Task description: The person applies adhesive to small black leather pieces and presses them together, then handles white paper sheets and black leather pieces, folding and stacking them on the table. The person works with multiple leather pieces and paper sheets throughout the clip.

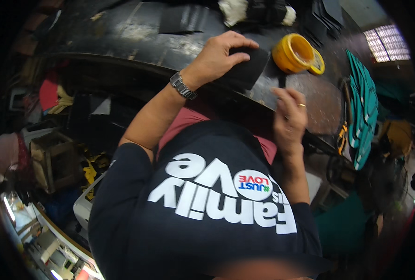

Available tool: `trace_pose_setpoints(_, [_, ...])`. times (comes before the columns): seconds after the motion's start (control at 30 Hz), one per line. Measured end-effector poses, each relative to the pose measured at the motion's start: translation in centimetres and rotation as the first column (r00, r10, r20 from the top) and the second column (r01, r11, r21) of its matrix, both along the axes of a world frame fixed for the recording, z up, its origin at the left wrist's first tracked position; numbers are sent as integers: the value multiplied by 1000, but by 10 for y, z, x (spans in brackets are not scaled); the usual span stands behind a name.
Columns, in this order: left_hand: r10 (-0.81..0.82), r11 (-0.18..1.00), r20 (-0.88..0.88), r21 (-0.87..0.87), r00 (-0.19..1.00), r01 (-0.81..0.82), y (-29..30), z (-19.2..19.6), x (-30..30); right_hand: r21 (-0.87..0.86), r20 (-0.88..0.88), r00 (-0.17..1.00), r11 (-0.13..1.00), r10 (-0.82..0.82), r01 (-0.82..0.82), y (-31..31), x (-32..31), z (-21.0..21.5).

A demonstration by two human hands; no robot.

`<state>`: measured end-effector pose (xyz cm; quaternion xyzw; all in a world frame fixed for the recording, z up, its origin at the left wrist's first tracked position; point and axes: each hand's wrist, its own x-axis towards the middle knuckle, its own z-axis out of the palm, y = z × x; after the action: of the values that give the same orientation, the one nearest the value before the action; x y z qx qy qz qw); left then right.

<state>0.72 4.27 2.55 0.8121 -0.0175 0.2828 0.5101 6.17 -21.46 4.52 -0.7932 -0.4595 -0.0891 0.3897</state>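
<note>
Black sheet material [246,65], a flat dark piece, lies on the dark, scuffed worktable [137,42] just above the middle of the frame, and the left hand [219,56] presses down on it, fingers held close together and curled over its upper edge, thumb tucked along the near side. A metal watch [183,86] sits on that wrist. To the right of centre the right hand [289,116] is raised near the table's front edge, its fingers bent and drawn together around a thin dark tool handle [282,83] that stands up toward the sheet's lower right corner; whether the tip touches the sheet cannot be told. A ring [302,105] shows on one finger. Just right of the sheet, in the upper right, stands a yellow tub [294,53]. Teal pieces [364,107] are stacked at the right edge. Along the top lie white rags [233,10]. A dark printed shirt [207,205] fills the lower frame.
</note>
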Motion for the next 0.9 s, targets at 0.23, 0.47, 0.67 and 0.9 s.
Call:
trace_pose_setpoints(0.23, [277,932,-148,-201,950,-303,186,21,-30,124,-360,933,991,0,48,-15,19,-11])
trace_pose_setpoints(0.47, [254,919,-396,-186,883,-348,245,-21,-12,121,-429,903,993,37,17,-2,13,-16])
trace_pose_setpoints(0.67, [644,733,-247,469,724,-492,234,-49,0,120,-373,926,993,58,-13,3,27,8])
trace_pose_setpoints(0.9, [589,656,178,464,788,-595,146,-17,-5,-162,46,993,980,-106,112,14,133,45])
